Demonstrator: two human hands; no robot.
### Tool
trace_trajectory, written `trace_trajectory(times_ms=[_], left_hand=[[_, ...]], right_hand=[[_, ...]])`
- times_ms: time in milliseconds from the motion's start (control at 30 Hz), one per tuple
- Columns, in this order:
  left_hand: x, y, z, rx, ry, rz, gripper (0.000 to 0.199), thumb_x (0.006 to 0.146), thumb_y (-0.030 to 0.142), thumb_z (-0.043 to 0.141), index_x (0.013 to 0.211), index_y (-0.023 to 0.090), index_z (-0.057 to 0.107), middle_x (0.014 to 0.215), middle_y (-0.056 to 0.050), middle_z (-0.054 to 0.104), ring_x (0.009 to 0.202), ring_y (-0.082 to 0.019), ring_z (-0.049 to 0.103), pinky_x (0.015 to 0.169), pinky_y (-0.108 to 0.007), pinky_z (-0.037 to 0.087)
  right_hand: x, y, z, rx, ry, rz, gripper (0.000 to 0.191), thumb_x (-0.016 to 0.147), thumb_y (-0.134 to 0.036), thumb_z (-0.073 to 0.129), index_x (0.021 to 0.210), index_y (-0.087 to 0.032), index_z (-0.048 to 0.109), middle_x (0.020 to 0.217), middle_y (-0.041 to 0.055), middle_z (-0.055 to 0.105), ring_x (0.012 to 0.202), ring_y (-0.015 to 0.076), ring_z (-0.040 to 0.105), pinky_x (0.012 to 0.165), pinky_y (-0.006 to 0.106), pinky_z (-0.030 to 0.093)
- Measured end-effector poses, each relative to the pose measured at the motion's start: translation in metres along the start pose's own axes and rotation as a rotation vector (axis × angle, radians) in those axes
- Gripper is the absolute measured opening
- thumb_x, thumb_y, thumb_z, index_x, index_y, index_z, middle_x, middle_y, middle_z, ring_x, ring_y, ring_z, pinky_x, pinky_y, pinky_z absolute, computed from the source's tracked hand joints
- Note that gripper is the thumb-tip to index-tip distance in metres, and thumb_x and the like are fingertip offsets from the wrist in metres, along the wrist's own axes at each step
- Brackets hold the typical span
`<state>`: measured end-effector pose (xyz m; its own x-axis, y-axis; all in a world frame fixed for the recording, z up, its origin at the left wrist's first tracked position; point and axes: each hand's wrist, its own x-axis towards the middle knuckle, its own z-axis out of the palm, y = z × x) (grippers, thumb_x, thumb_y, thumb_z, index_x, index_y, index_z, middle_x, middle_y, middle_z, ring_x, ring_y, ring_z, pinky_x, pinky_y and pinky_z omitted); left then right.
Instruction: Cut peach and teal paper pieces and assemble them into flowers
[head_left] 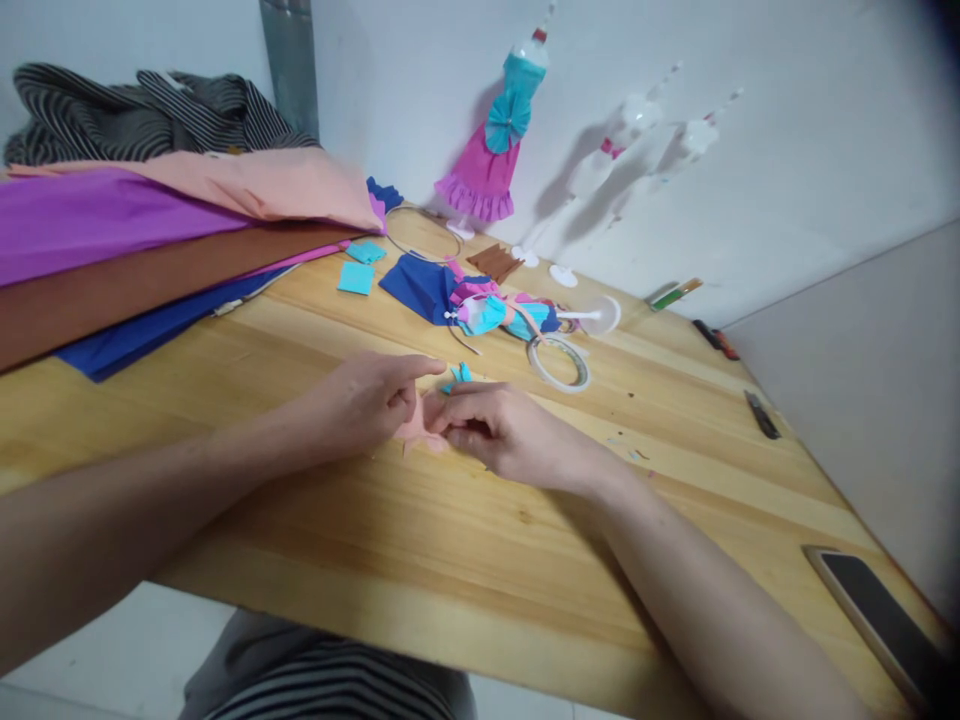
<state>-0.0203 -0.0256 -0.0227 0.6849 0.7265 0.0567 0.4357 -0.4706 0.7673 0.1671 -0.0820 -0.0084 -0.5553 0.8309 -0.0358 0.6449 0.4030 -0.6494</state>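
Observation:
Near the middle of the wooden table, a small peach paper piece (415, 432) lies between my two hands. My left hand (375, 400) rests at its left side, index finger stretched out to the right and the other fingers curled; what they hold, if anything, is hidden. From the right, my right hand (499, 425) has its fingers pinched together on the edge of the peach paper. A small turquoise paper piece (459, 376) sits just beyond my fingertips.
Behind my hands lie a roll of tape (583, 370), a doll in crepe paper (491, 315) and turquoise squares (355, 279). A dressed doll (499, 150) stands by the wall. Folded paper sheets (135, 290) fill the left. A phone (874, 610) and a cutter (762, 415) lie right.

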Motion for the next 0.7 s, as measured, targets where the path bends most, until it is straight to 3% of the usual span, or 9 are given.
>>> trace_trajectory(times_ms=[367, 533, 700], left_hand=[[0.0, 0.002, -0.001, -0.096, 0.01, -0.079, 0.051, 0.066, 0.004, 0.042, 0.111, 0.013, 0.066, 0.068, 0.0, 0.064, 0.061, -0.011, 0.054, 0.06, -0.022, 0.043], [0.005, -0.008, 0.0, -0.314, 0.025, -0.157, 0.051, 0.061, 0.011, 0.046, 0.108, 0.013, 0.065, 0.067, 0.0, 0.063, 0.053, -0.011, 0.051, 0.05, -0.022, 0.04], [0.009, -0.008, -0.001, -0.525, -0.011, -0.226, 0.039, 0.057, 0.013, 0.049, 0.091, 0.015, 0.068, 0.061, 0.002, 0.06, 0.044, -0.008, 0.044, 0.043, -0.021, 0.033]], right_hand=[[0.001, 0.002, 0.0, 0.011, 0.044, 0.031, 0.021, 0.082, -0.003, 0.05, 0.082, -0.016, 0.066, 0.078, 0.0024, 0.065, 0.07, 0.0123, 0.057, 0.066, 0.024, 0.045], [0.002, 0.007, 0.001, 0.068, 0.286, 0.127, 0.014, 0.08, -0.009, 0.053, 0.076, -0.015, 0.065, 0.07, 0.0012, 0.059, 0.061, 0.0111, 0.052, 0.057, 0.024, 0.041], [0.002, 0.01, 0.004, 0.006, 0.503, 0.085, 0.01, 0.079, -0.012, 0.056, 0.082, -0.015, 0.065, 0.068, 0.0003, 0.055, 0.06, 0.0113, 0.051, 0.055, 0.024, 0.04]])
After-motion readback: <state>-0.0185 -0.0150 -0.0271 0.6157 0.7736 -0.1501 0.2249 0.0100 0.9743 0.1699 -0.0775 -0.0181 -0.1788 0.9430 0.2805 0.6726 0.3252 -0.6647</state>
